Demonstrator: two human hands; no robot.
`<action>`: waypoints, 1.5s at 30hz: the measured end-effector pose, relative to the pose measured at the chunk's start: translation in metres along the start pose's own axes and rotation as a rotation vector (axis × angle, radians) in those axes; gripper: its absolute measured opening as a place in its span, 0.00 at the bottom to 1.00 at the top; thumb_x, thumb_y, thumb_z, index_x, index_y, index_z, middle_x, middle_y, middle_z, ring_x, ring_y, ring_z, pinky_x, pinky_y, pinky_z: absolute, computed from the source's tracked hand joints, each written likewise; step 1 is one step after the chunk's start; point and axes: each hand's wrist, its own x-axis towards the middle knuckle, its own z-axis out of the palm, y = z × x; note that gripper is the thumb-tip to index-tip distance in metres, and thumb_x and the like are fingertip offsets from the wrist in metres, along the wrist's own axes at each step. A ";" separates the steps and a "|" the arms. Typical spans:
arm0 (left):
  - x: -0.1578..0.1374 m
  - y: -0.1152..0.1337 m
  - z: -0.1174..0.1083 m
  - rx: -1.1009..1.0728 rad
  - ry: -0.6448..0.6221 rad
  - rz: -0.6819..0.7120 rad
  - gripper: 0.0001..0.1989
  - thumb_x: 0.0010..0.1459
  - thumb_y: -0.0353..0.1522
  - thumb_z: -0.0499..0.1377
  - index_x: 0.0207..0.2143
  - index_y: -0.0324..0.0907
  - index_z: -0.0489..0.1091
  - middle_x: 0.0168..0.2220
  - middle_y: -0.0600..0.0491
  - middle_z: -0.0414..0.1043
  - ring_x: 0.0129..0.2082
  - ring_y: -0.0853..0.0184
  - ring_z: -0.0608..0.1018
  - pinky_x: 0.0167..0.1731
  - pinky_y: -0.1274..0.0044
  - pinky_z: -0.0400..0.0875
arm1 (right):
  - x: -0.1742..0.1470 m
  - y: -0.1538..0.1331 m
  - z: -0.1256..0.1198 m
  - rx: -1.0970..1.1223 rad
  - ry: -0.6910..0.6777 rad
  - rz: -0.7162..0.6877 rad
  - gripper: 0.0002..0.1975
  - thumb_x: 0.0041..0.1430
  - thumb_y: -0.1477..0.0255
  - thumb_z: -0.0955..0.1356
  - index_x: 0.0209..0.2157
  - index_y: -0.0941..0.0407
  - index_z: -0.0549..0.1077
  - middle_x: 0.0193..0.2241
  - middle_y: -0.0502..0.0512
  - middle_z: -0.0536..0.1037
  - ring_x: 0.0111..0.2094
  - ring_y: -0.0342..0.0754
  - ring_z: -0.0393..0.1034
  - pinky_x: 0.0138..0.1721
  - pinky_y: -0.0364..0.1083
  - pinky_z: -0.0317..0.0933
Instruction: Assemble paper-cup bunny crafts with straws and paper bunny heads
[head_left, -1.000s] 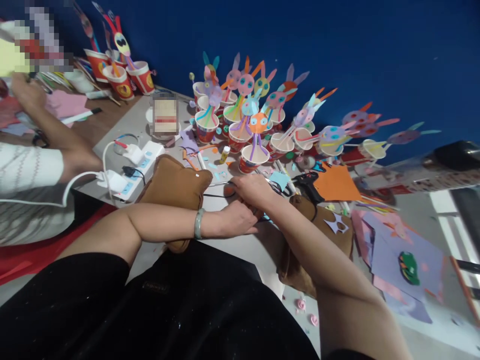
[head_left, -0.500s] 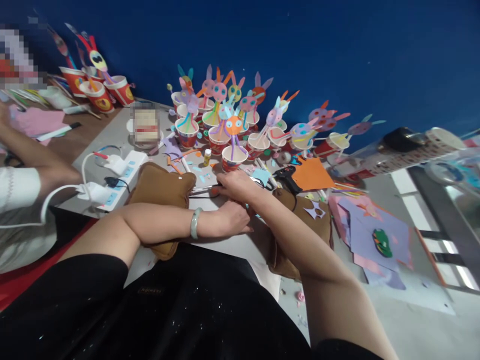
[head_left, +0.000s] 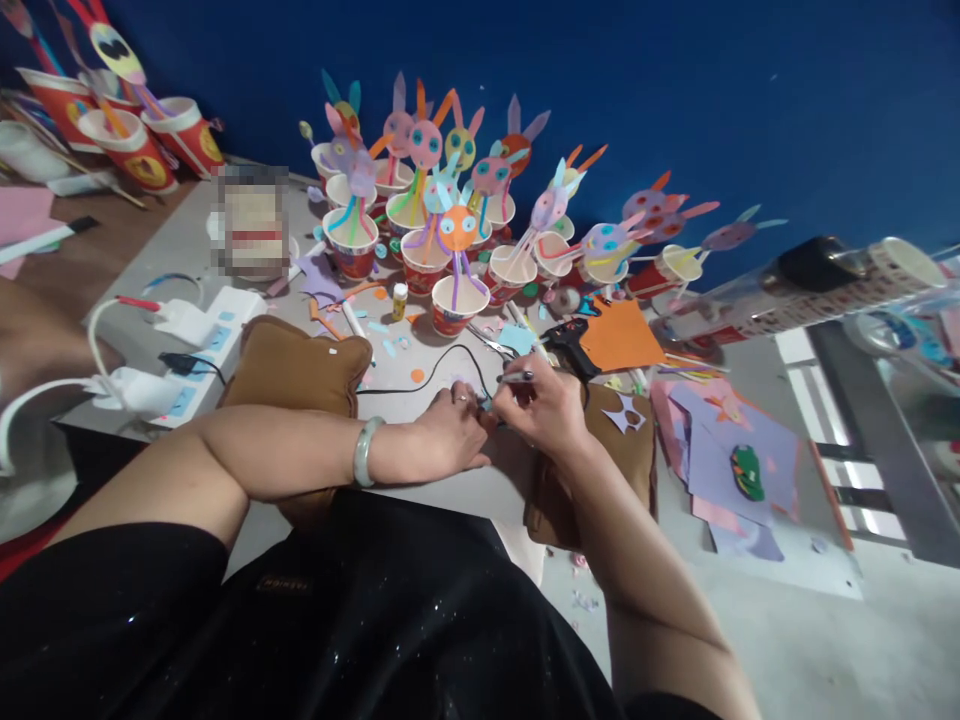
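My right hand (head_left: pixel 541 405) is closed around a slim pen (head_left: pixel 516 377), its tip end pointing down to the left, close to my left fingers. With fingers bent and together, my left hand (head_left: pixel 454 430) rests on the white tabletop. A small bluish bit (head_left: pixel 487 404) shows between the two hands; most of it is covered, and I cannot tell what it is. Just beyond lie scissors (head_left: pixel 491 343) and a thin black cord (head_left: pixel 420 381). A brown cushion (head_left: pixel 300 370) sits under my left forearm, and another brown cushion (head_left: pixel 619 450) is beside my right forearm.
Several paper cups with rabbit-eared paper figures, one an orange figure (head_left: pixel 457 229), stand at the back. A black glue gun (head_left: pixel 568 340) lies by orange paper (head_left: pixel 621 335). Left are a power strip (head_left: pixel 214 345) and another person's arm (head_left: pixel 52 335); right, purple sheets (head_left: pixel 776 470).
My right hand has moved from beyond my left hand to its right side and now holds the pen upright-tilted. The view has shifted a little to the right.
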 end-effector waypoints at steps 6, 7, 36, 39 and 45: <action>-0.001 0.002 -0.006 0.053 -0.114 -0.017 0.34 0.64 0.52 0.62 0.58 0.32 0.69 0.59 0.25 0.72 0.63 0.38 0.71 0.58 0.55 0.68 | -0.019 0.013 0.004 0.239 0.140 0.185 0.05 0.58 0.65 0.66 0.32 0.52 0.68 0.23 0.48 0.73 0.20 0.45 0.65 0.24 0.45 0.61; -0.002 0.002 -0.006 0.052 -0.108 -0.004 0.33 0.65 0.52 0.61 0.57 0.33 0.69 0.58 0.26 0.73 0.63 0.39 0.71 0.58 0.55 0.67 | -0.021 0.015 0.006 0.269 0.147 0.219 0.05 0.59 0.65 0.66 0.33 0.51 0.67 0.24 0.48 0.73 0.21 0.45 0.66 0.24 0.45 0.62; -0.013 -0.002 -0.035 0.140 -0.060 0.070 0.31 0.62 0.52 0.64 0.53 0.34 0.73 0.61 0.27 0.74 0.63 0.38 0.76 0.63 0.52 0.65 | -0.025 0.034 0.017 -0.117 -0.201 -0.457 0.36 0.69 0.80 0.64 0.74 0.50 0.54 0.43 0.55 0.86 0.51 0.57 0.74 0.62 0.58 0.57; -0.015 -0.001 -0.038 0.148 -0.050 0.066 0.28 0.62 0.50 0.65 0.52 0.36 0.74 0.61 0.29 0.74 0.62 0.40 0.77 0.63 0.52 0.67 | -0.025 0.035 0.018 -0.112 -0.226 -0.458 0.36 0.69 0.80 0.63 0.74 0.49 0.54 0.47 0.56 0.85 0.52 0.57 0.74 0.62 0.58 0.57; -0.011 -0.001 -0.032 0.154 -0.109 0.024 0.28 0.64 0.50 0.62 0.54 0.35 0.73 0.62 0.29 0.73 0.63 0.41 0.76 0.63 0.53 0.67 | -0.025 0.038 0.018 -0.123 -0.245 -0.490 0.35 0.69 0.82 0.63 0.74 0.51 0.56 0.46 0.56 0.85 0.55 0.59 0.72 0.63 0.59 0.57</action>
